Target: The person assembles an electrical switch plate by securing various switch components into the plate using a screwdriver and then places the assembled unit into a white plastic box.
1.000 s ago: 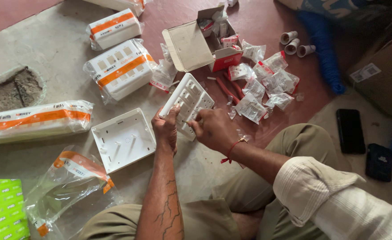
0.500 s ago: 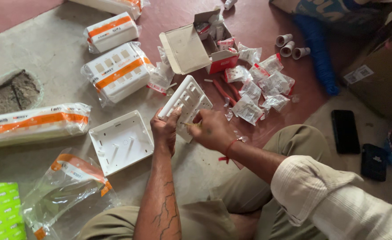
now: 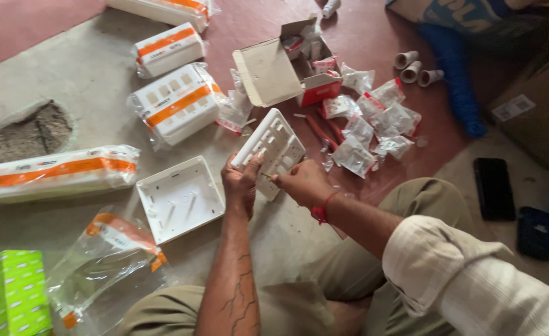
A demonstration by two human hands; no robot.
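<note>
I sit on the floor and hold a white switch plate frame (image 3: 273,146) with several rectangular openings, tilted up in front of me. My left hand (image 3: 240,183) grips its lower left edge, thumb on the front. My right hand (image 3: 302,182) is closed at its lower right edge, pinching something small and thin against the plate; I cannot make out what it is. A white square back box (image 3: 180,198) lies open side up on the floor just left of my left hand.
Wrapped white and orange packs (image 3: 176,102) (image 3: 57,171) lie to the left. An open cardboard box (image 3: 281,65) and several small clear packets (image 3: 374,124) lie behind the plate. A black phone (image 3: 493,188) rests at right, a green box (image 3: 10,292) at bottom left.
Both hands stay on the plate. My right hand has shifted slightly along its lower edge; the camera has drifted a little, little else differs.
</note>
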